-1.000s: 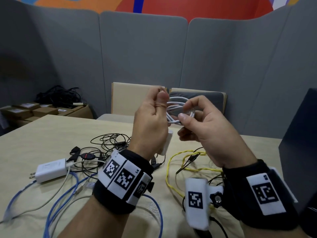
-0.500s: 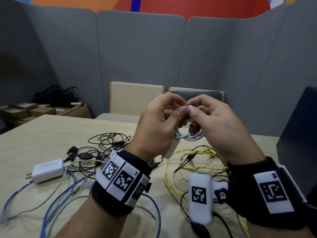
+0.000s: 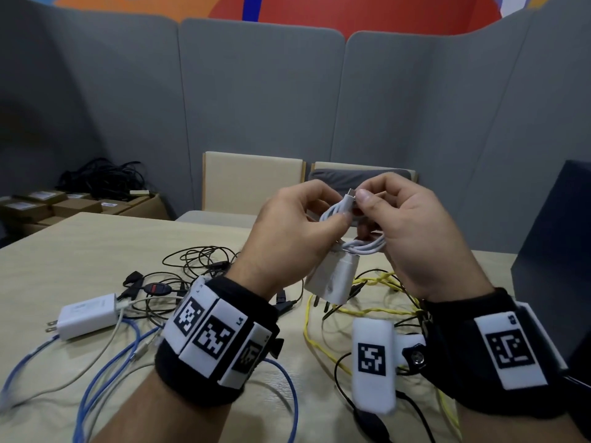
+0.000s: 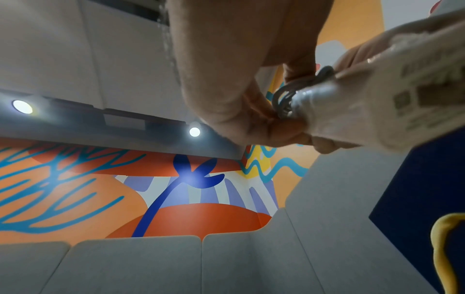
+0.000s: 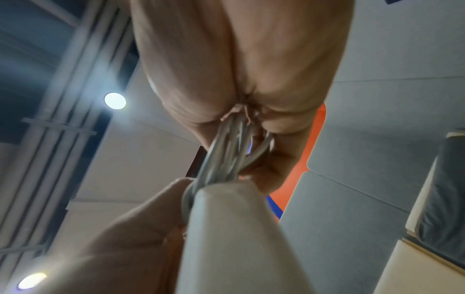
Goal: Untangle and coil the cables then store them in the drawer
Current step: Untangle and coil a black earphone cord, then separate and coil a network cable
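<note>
Between the earlier head frames and this one, both hands are coming down slightly and closing together in front of the chest, and the free plug end [image 3: 351, 192], hidden between the fingertips half a second ago, is now standing clear above them; the left hand [image 3: 297, 231] is curling thumb and fingers round the white cable coil [image 3: 364, 246], while the right hand [image 3: 412, 231] is pinching the plug end between thumb and forefinger, its other fingers wrapping the far side of the coil; the bundle is being held in the air above the table [image 3: 80, 251], apart from it; judged from this, the winding of this cable is nearly finished and the tail is being tucked or wrapped to lock the loops, storage in the drawer not yet begun, and no drawer is identifiable in view; the coil's long axis is running roughly left to right between the hands, the plug end is pointing up and slightly away from the wearer, and the white charger block [image 3: 332, 279] is hanging below the coil with its long axis near vertical, tilted, its prongs pointing down toward the table; in the right wrist view several parallel strands [image 5: 231, 147] are running from the fingers down to the block; still lying tangled on the table are the yellow cable [image 3: 377, 311], the blue cable [image 3: 105, 369], thin black cables [image 3: 198, 257] and a second white charger [image 3: 88, 316].
</note>
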A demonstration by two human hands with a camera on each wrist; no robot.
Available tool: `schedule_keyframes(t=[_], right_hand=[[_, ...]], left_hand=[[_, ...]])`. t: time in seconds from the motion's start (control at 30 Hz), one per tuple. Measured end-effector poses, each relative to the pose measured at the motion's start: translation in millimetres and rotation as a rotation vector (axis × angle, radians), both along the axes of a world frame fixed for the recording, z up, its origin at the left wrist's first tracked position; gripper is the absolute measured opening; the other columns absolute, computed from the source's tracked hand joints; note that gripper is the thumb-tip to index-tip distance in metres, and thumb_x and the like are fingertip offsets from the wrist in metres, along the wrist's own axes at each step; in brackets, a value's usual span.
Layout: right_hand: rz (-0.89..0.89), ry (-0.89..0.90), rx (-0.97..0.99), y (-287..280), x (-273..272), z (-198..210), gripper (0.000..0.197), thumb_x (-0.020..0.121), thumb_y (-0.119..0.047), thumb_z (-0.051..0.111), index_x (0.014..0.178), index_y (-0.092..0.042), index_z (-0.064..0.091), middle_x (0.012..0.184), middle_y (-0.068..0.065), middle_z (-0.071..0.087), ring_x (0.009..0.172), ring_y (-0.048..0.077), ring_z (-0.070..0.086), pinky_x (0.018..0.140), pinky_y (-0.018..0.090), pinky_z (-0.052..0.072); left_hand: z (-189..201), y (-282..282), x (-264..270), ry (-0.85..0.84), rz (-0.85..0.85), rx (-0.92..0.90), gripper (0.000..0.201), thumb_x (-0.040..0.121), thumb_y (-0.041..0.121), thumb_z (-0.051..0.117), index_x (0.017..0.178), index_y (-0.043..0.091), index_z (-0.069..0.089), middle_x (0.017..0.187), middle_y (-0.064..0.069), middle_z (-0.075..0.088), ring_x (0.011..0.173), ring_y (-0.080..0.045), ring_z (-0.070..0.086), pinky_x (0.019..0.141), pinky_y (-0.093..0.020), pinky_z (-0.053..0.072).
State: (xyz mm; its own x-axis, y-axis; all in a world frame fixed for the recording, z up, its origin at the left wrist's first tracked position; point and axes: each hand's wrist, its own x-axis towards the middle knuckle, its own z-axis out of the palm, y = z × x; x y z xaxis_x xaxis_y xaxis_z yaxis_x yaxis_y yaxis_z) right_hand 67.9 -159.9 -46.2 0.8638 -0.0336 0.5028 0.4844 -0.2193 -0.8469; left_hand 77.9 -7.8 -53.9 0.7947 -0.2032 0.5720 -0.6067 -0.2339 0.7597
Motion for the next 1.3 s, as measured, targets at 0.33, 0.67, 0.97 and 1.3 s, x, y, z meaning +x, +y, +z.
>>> schedule_keyframes(t=[0.33, 0.67, 0.97, 1.3], right_hand=[[-0.134, 0.072, -0.446, -19.6, -51.7, 19.5, 0.014, 0.093, -0.018, 0.063, 0.081, -0.023, 0.07, 0.067, -0.005, 0.064, 0.065, 0.013, 0.059, 0.066, 0.036, 0.05], [-0.208, 0.307, -0.624, -52.2, -128.3, -36.4, 0.023, 0.088, -0.017, 0.068, 0.1, -0.037, 0.065, 0.084, -0.005, 0.065, 0.066, 0.012, 0.061, 0.063, 0.029, 0.053], [-0.277, 0.466, -0.828, -72.0, -178.6, -88.6, 0.016, 0.084, -0.009, 0.065, 0.09, -0.023, 0.061, 0.093, 0.0, 0.063, 0.084, 0.021, 0.059, 0.072, 0.034, 0.053], [-0.29, 0.662, -0.984, -78.9, -191.6, -90.7, 0.017, 0.089, -0.024, 0.068, 0.106, -0.023, 0.068, 0.105, 0.002, 0.065, 0.093, 0.021, 0.061, 0.077, 0.029, 0.051]], left_hand=[[8.4, -3.3, -32.3, 0.071, -0.004, 0.209, 0.003, 0.083, 0.025, 0.069, 0.082, 0.024, 0.072, 0.066, 0.004, 0.068, 0.054, -0.005, 0.057, 0.052, -0.026, 0.047], [-24.6, -52.6, -88.9, 0.167, -0.119, 0.647, 0.005, 0.086, 0.026, 0.067, 0.086, 0.022, 0.07, 0.069, 0.006, 0.063, 0.059, -0.01, 0.057, 0.055, -0.023, 0.044], [-66.5, -88.9, -124.7, 0.228, -0.205, 1.014, 0.017, 0.086, 0.019, 0.066, 0.082, 0.019, 0.05, 0.083, -0.003, 0.059, 0.065, -0.018, 0.056, 0.053, -0.031, 0.048], [-77.0, -92.5, -134.8, 0.271, -0.239, 1.147, 0.012, 0.087, 0.031, 0.065, 0.092, 0.022, 0.059, 0.095, 0.0, 0.066, 0.084, -0.019, 0.058, 0.075, -0.03, 0.049]])
